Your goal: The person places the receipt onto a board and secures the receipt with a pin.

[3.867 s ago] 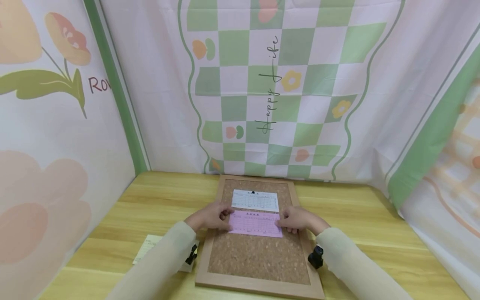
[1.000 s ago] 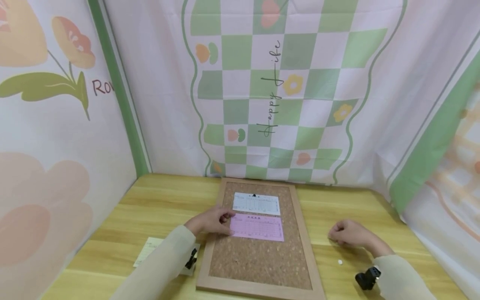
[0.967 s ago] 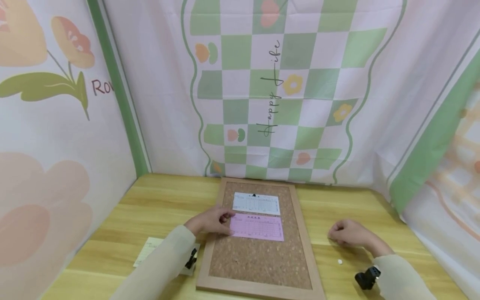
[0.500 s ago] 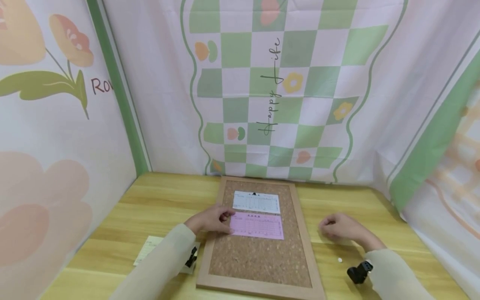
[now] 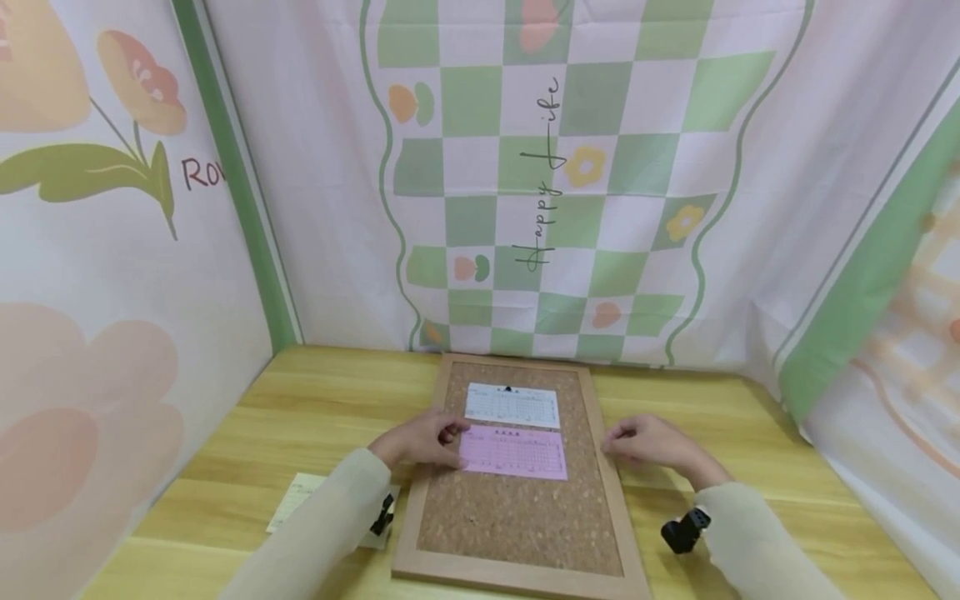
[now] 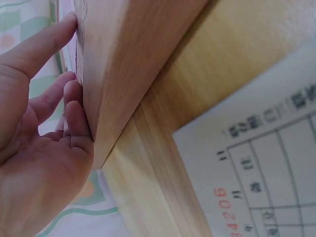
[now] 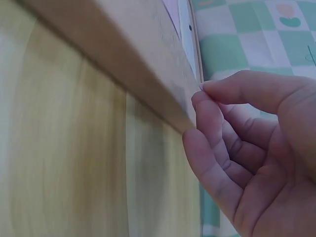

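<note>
A pink printed slip [image 5: 513,452] lies on the cork board [image 5: 517,517], just below a pale blue-white slip [image 5: 512,405] with a small black pin at its top edge. My left hand [image 5: 422,438] rests at the pink slip's left side, index finger near the upper corner and thumb near the lower one. In the left wrist view, that hand's other fingers lean against the wooden frame [image 6: 123,64]. Just over the board's right edge is my right hand [image 5: 651,442]. Its thumb and index finger pinch a tiny pale thing [image 7: 201,87], mostly hidden by the fingertips.
A pale yellow slip [image 5: 296,498] and other paper lie on the wooden table [image 5: 225,467] left of the board, partly under my left forearm. Patterned curtains [image 5: 322,167] surround the table's far side and sides.
My right hand left the pink slip, went right over the table, and has come back left to the board's edge. The small white piece on the table is now out of sight. The left hand stays.
</note>
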